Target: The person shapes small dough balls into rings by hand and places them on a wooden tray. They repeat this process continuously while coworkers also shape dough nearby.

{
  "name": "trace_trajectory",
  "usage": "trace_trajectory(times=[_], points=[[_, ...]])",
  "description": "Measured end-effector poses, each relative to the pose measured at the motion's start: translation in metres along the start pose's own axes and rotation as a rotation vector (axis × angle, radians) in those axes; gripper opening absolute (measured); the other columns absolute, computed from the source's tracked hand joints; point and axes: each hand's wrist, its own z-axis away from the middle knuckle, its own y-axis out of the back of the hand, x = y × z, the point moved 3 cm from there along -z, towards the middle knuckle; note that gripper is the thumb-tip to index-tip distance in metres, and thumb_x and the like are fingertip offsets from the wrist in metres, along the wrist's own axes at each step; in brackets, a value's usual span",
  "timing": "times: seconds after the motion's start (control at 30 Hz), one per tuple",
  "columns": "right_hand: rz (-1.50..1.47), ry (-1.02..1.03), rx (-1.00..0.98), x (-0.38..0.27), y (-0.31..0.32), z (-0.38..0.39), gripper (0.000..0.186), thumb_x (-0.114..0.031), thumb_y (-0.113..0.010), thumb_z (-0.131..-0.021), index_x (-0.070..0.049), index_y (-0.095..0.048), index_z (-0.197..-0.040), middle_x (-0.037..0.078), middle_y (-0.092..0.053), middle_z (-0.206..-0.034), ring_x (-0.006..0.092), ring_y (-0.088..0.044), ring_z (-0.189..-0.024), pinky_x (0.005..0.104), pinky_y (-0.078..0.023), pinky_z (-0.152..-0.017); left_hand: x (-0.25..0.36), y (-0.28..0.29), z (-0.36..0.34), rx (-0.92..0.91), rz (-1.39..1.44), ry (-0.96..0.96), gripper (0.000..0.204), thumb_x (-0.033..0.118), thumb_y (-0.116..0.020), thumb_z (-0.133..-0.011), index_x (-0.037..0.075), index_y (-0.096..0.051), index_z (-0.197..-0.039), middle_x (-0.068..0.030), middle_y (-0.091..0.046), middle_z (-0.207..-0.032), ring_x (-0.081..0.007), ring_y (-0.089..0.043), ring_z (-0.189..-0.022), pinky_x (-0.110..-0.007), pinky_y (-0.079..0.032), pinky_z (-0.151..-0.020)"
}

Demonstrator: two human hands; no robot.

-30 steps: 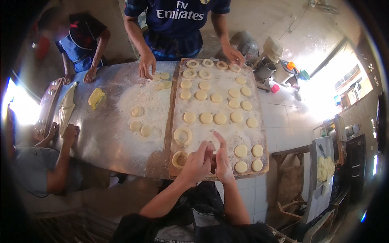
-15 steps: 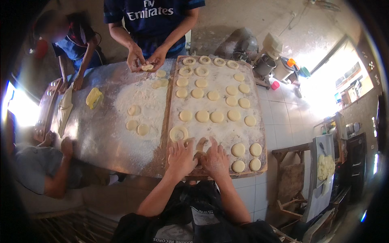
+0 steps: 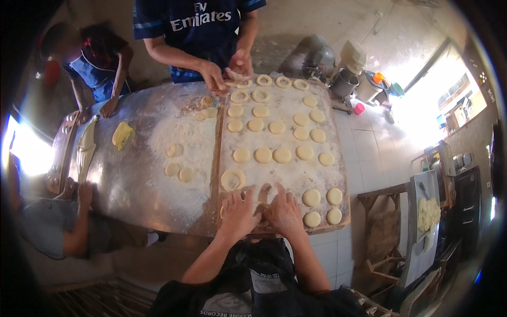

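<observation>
At the near edge of the wooden board (image 3: 338, 174), my left hand (image 3: 238, 211) and my right hand (image 3: 283, 213) are close together, fingers bent down and thumbs almost meeting. What they grip between them is mostly hidden under the fingers. A dough ring (image 3: 233, 180) lies just beyond my left hand. To the right of my right hand are several flat dough rounds (image 3: 311, 197). More rounds (image 3: 263, 155) lie in loose rows farther up the floured board, with several dough rings (image 3: 260, 95) at its far end.
A co-worker's hands (image 3: 227, 76) hold a piece of dough at the board's far left corner. Left stands a metal table (image 3: 132, 174) with flour, dough rounds (image 3: 186, 175), a yellow lump (image 3: 122, 135) and a piping bag (image 3: 86, 148). Two other people work there. A tray of dough (image 3: 426, 214) stands right.
The co-worker opposite has moved the dough in hand from the metal table to the board's far left corner. My own hands stay in nearly the same spot.
</observation>
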Motion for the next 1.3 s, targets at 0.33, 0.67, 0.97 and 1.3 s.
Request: trace_trajectory(times=[0.33,0.67,0.97,1.3], points=[[-0.022,0.139,0.074,0.005,0.003,0.007,0.069,-0.023,-0.071,-0.081,-0.005,-0.041,-0.141,0.021,-0.058,-0.108,0.0397,-0.058,-0.1,0.0498,-0.047,-0.086,-0.002,0.006,-0.005,-0.021,0.014,-0.027,0.076,0.027,-0.071,-0.082,0.011,-0.034,-0.147,-0.0228,-0.042,-0.134,-0.041,-0.038,-0.128,-0.054,-0.029,-0.106],[0.033,-0.386,0.345,0.093,0.05,0.079,0.027,-0.019,-0.066,-0.086,-0.001,-0.06,-0.106,0.02,-0.06,-0.094,0.0396,-0.059,-0.091,0.0499,-0.047,-0.081,0.11,-0.06,-0.079,0.057,-0.153,-0.58,0.033,0.028,-0.061,-0.088,0.003,-0.063,-0.109,-0.0186,-0.061,-0.104,-0.0356,-0.061,-0.098,-0.048,-0.049,-0.083],[-0.277,-0.297,0.163,0.041,0.064,0.05,0.03,-0.011,-0.07,-0.082,-0.002,-0.056,-0.106,0.012,-0.062,-0.08,0.0252,-0.062,-0.073,0.0369,-0.05,-0.07,0.074,-0.057,-0.087,-0.109,0.706,-0.629,0.034,0.016,-0.061,-0.089,0.005,-0.05,-0.118,-0.0197,-0.062,-0.096,-0.0353,-0.062,-0.094,-0.045,-0.048,-0.081],[-0.465,0.18,-0.093,-0.171,-0.071,-0.191,0.031,-0.02,-0.076,-0.081,-0.004,-0.069,-0.106,0.014,-0.07,-0.091,0.0234,-0.067,-0.082,0.035,-0.052,-0.077,-0.227,0.1,-0.099,0.409,0.423,-0.003,0.036,0.017,-0.066,-0.088,0.005,-0.059,-0.121,-0.0182,-0.065,-0.105,-0.0356,-0.065,-0.097,-0.043,-0.051,-0.081]])
